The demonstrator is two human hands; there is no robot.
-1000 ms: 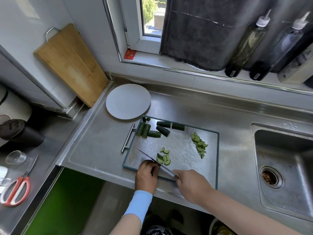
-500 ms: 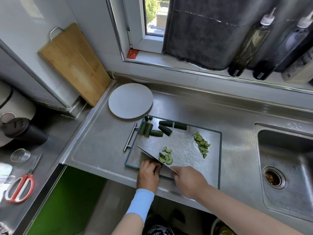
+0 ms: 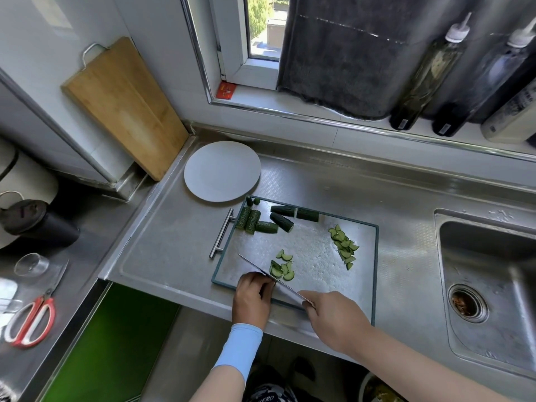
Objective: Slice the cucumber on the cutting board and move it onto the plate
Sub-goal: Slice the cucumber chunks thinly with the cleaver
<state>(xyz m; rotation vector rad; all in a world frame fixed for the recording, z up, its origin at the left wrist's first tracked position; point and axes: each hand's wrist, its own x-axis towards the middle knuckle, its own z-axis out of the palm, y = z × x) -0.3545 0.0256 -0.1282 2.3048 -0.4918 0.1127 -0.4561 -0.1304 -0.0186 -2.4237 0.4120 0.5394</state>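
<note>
**Knife down at the board's near-left corner, slices right by the left hand**

Right hand (image 3: pixel 333 317) is wrapped round the handle of the knife (image 3: pixel 269 278). The blade runs diagonally up-left over the near-left corner of the cutting board (image 3: pixel 319 256).

Left hand (image 3: pixel 252 297) is at the board's near-left edge, knuckles up, fingers curled down against the blade's left face. What's under the fingers is hidden, so can't tell if it holds a piece.

- Half-moon slices (image 3: pixel 282 268): just across the blade, right beside the left fingertips.
- Bigger slice pile (image 3: pixel 344 246): right side of the board, well apart from both hands.
- Uncut cucumber chunks (image 3: pixel 261 221): far-left corner of the board.
- Plate (image 3: pixel 222 171): on the counter just beside that corner.

Writing: the garment print (image 3: pixel 265 397) at the bottom edge reads "HERO". Labels on the sill bottles (image 3: pixel 429 71) and the red card (image 3: pixel 226 89) are too small to read.
</note>
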